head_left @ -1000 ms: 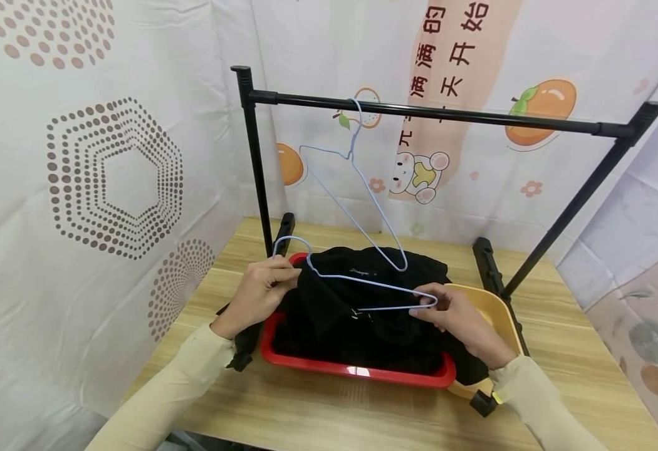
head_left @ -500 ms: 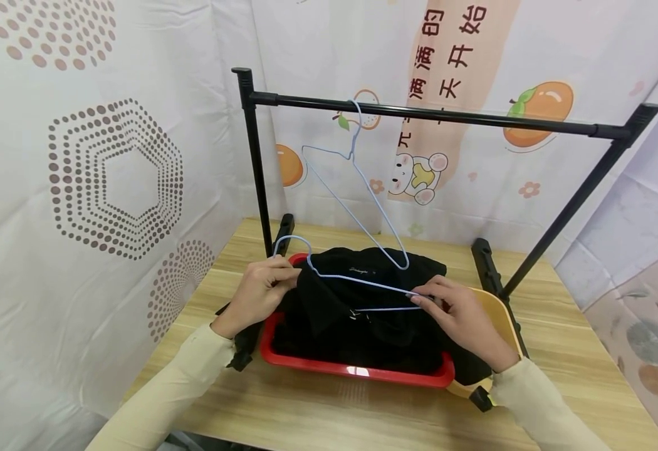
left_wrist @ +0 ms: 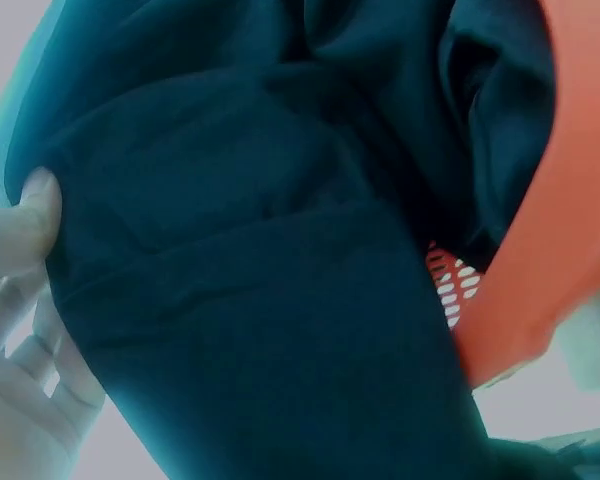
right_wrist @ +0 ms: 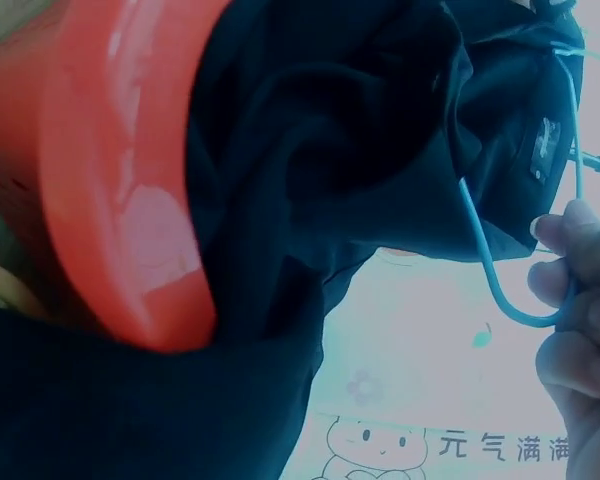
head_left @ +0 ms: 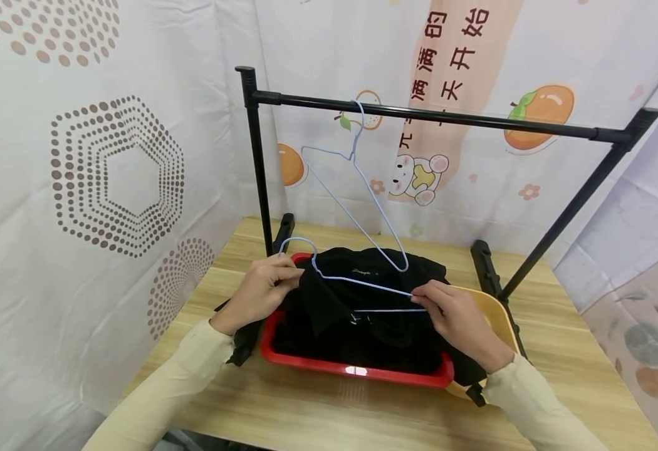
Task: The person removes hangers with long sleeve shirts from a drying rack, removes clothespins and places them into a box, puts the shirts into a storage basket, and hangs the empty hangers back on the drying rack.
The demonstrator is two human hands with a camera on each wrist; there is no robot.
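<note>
A black garment (head_left: 329,307) with small light lettering lies bunched in a red basket (head_left: 357,371). My left hand (head_left: 261,291) pinches its left edge, the thumb (left_wrist: 40,215) on the near face of the cloth and the other fingers partly behind it. With my right hand (head_left: 459,313) I grip the right end of a light blue wire hanger (head_left: 363,284). The hanger's left part is hidden in the garment, and its hook sticks out above my left hand. In the right wrist view the hanger's bent end (right_wrist: 500,295) curves into my fingers.
A black rack with a crossbar (head_left: 475,119) stands behind the basket. Another light blue hanger (head_left: 353,150) hangs bare from it, its lower corner in front of the cloth. A yellow basket (head_left: 498,313) is at the right. Printed curtains (head_left: 216,156) enclose the wooden table (head_left: 566,351).
My right fingers have shifted from the hanger's corner a little left along its upper arm, so the hand now covers the corner. My left hand has stayed nearly still on the garment.
</note>
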